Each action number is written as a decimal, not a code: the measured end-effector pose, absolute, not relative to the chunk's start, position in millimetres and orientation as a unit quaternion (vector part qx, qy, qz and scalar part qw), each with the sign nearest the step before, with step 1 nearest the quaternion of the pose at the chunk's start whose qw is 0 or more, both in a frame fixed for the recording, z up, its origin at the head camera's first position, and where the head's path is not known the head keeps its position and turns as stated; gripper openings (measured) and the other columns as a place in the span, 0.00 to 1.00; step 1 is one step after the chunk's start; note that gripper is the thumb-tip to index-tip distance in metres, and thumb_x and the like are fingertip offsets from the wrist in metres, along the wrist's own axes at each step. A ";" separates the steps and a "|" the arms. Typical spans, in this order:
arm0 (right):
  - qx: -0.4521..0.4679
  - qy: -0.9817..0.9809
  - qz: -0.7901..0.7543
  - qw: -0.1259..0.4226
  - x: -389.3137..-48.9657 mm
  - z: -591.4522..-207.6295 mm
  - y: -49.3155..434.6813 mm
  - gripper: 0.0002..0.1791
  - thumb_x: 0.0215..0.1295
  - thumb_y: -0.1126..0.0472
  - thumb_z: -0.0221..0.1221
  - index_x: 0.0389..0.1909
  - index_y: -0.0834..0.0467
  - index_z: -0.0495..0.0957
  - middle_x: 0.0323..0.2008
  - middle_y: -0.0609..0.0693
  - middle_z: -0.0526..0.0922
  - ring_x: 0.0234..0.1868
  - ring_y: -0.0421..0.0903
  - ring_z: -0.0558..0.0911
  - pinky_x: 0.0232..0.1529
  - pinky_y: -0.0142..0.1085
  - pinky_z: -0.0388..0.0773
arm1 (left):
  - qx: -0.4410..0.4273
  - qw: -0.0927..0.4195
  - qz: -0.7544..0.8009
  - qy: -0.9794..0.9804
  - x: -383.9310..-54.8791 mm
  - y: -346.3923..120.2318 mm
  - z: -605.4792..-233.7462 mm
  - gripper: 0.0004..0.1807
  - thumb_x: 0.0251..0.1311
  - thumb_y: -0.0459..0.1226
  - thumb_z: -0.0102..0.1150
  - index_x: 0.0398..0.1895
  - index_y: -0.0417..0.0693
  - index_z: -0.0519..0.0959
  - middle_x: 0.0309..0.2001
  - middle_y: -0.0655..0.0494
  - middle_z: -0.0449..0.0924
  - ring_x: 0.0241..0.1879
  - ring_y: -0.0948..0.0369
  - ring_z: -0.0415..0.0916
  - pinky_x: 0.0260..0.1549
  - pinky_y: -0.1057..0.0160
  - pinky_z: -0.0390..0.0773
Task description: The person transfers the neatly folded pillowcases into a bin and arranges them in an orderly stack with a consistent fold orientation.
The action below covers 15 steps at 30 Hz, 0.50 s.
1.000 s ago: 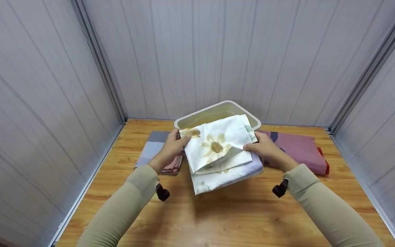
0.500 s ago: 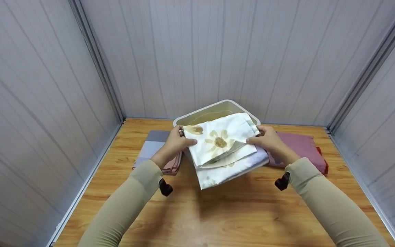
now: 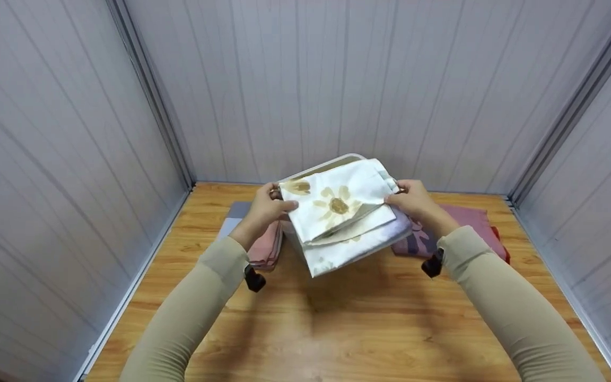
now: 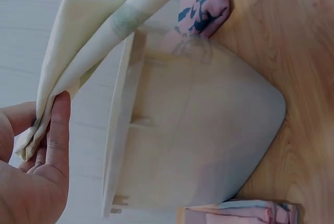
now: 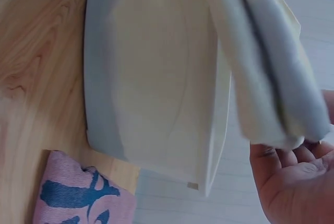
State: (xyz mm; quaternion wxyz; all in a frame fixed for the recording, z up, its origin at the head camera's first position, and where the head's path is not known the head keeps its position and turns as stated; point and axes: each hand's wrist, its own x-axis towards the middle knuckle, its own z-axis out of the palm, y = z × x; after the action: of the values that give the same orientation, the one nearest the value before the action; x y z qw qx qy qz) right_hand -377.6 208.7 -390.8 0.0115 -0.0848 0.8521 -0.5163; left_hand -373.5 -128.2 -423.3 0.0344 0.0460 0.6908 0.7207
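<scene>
Two hands hold cloth above one translucent bin, contents unclear.

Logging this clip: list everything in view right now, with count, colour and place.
Floral cloth: one, white with tan flowers, folded, held in both hands by the bin's open top
Bin: one, pale cream, on the table behind the cloth
Left folded cloth: one, grey, pale blue and pink, left of the bin
Right folded cloth: one, pink with dark blue pattern and red edge, right of the bin
Table: one, wood-brown, underneath
Walls: three, pale grey, left, back and right
Left hand, right hand: two, at the cloth's sides
Sleeves: two, beige, forearms
Wrist devices: two, black, by the cuffs
</scene>
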 end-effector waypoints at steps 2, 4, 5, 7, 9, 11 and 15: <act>-0.085 0.853 -0.514 0.014 -381.3 -387.0 207.5 0.17 0.55 0.67 0.59 0.45 0.71 0.75 0.32 0.56 0.77 0.30 0.44 0.74 0.30 0.30 0.73 | 0.037 0.036 0.723 0.689 -375.5 -129.3 -419.6 0.24 0.46 0.25 0.64 0.47 0.38 0.65 0.37 0.44 0.72 0.33 0.51 0.77 0.30 0.51 0.79; -0.083 0.853 -0.515 0.014 -389.1 -387.3 207.4 0.17 0.55 0.67 0.59 0.46 0.70 0.75 0.34 0.56 0.77 0.32 0.44 0.75 0.32 0.30 0.74 | 0.026 0.028 0.722 0.691 -379.7 -130.1 -418.8 0.24 0.46 0.25 0.64 0.47 0.40 0.66 0.36 0.46 0.71 0.32 0.51 0.77 0.29 0.53 0.79; -0.081 0.853 -0.515 0.012 -393.2 -387.9 207.3 0.18 0.55 0.66 0.60 0.46 0.69 0.75 0.34 0.56 0.77 0.32 0.43 0.75 0.33 0.30 0.74 | 0.022 0.025 0.721 0.692 -380.7 -130.6 -417.0 0.24 0.46 0.25 0.63 0.47 0.40 0.66 0.34 0.48 0.70 0.31 0.52 0.77 0.29 0.53 0.79; -0.082 0.857 -0.509 0.003 -398.0 -386.0 205.9 0.17 0.55 0.66 0.60 0.45 0.69 0.75 0.35 0.57 0.78 0.33 0.43 0.75 0.34 0.31 0.73 | 0.018 0.017 0.722 0.692 -383.4 -131.1 -413.9 0.25 0.46 0.25 0.63 0.48 0.40 0.66 0.32 0.51 0.67 0.29 0.54 0.76 0.28 0.53 0.80; -0.084 0.859 -0.506 -0.007 -402.2 -383.9 204.0 0.16 0.55 0.65 0.60 0.44 0.68 0.76 0.35 0.57 0.78 0.33 0.44 0.75 0.34 0.31 0.72 | 0.016 0.006 0.728 0.686 -387.1 -131.8 -411.4 0.26 0.45 0.24 0.64 0.49 0.39 0.66 0.29 0.53 0.64 0.29 0.56 0.76 0.28 0.54 0.80; -0.086 0.860 -0.503 -0.016 -406.0 -381.6 202.0 0.15 0.55 0.65 0.60 0.43 0.68 0.76 0.34 0.56 0.78 0.33 0.43 0.74 0.34 0.30 0.72 | 0.016 -0.004 0.733 0.680 -390.5 -132.4 -408.8 0.27 0.45 0.23 0.63 0.50 0.39 0.66 0.28 0.54 0.62 0.29 0.57 0.75 0.28 0.54 0.80; -0.087 0.854 -0.512 -0.025 -413.6 -378.4 198.6 0.15 0.54 0.66 0.59 0.43 0.68 0.76 0.32 0.54 0.78 0.32 0.42 0.74 0.33 0.30 0.72 | 0.011 -0.019 0.734 0.679 -395.0 -132.9 -403.2 0.28 0.46 0.23 0.63 0.53 0.38 0.66 0.31 0.51 0.67 0.31 0.55 0.76 0.28 0.56 0.80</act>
State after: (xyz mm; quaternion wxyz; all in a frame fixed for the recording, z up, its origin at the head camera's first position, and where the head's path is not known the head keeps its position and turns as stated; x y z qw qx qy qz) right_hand -413.6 198.6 -378.4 -0.0246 -0.0871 0.8544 -0.5116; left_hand -395.0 -132.9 -403.2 -0.0192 0.0111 0.6791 0.7337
